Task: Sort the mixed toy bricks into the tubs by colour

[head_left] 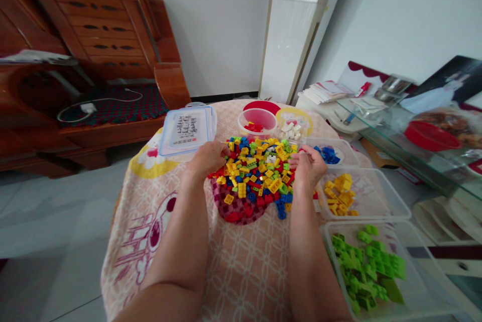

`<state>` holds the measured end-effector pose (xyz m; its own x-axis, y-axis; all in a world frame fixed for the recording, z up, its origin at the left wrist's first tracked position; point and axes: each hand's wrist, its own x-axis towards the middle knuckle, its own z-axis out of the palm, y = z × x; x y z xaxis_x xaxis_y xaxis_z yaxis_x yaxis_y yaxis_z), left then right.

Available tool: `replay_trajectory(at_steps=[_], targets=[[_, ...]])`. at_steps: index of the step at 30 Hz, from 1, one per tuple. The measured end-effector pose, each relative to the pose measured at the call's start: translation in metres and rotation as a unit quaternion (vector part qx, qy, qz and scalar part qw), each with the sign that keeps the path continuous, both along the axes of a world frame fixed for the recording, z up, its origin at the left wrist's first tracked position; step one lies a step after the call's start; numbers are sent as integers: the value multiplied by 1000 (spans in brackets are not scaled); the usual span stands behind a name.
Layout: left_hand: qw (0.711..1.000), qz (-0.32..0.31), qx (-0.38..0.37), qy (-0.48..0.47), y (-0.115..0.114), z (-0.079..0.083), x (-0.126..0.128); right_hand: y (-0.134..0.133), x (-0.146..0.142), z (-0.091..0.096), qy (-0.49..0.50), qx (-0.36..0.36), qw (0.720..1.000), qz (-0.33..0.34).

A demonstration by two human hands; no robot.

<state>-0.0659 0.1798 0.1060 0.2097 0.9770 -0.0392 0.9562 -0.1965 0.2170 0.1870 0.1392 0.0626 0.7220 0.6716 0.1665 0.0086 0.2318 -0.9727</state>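
Observation:
A mixed heap of toy building bricks (259, 166) in yellow, red, blue and green lies on the cloth between my hands. My left hand (208, 158) is at the heap's left edge, its fingers curled together; whatever they hold, if anything, is hidden. At the right edge, my right hand (311, 164) is closed, with a small red brick (302, 150) showing at the fingertips. Behind the heap, a round clear tub (257, 117) contains red bricks. White bricks (291, 131) lie beside it.
Clear trays on the right hold blue bricks (328, 155), yellow bricks (341, 194) and green bricks (371, 266). A blue-rimmed lid (187, 131) lies at the left on the patterned tablecloth (241, 272). A glass shelf (406, 146) stands close to the right; a wooden bench (101, 45) is at the left.

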Motion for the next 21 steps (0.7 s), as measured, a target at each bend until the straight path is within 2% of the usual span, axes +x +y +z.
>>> replay_trajectory(at_steps=[3,7,16,21], targets=[[999,-16,-8,-34,1,-1,2,0,0,-1,-15,-10,1000,6],[991,-41,-6,-127,1,-7,8,1,-1,-3,-37,-27,999,15],[972,-98,-14,-215,5,-20,41,1,-4,0,-14,-4,1000,28],[960,-118,-8,-253,5,-27,56,1,-7,-2,-64,-50,993,83]])
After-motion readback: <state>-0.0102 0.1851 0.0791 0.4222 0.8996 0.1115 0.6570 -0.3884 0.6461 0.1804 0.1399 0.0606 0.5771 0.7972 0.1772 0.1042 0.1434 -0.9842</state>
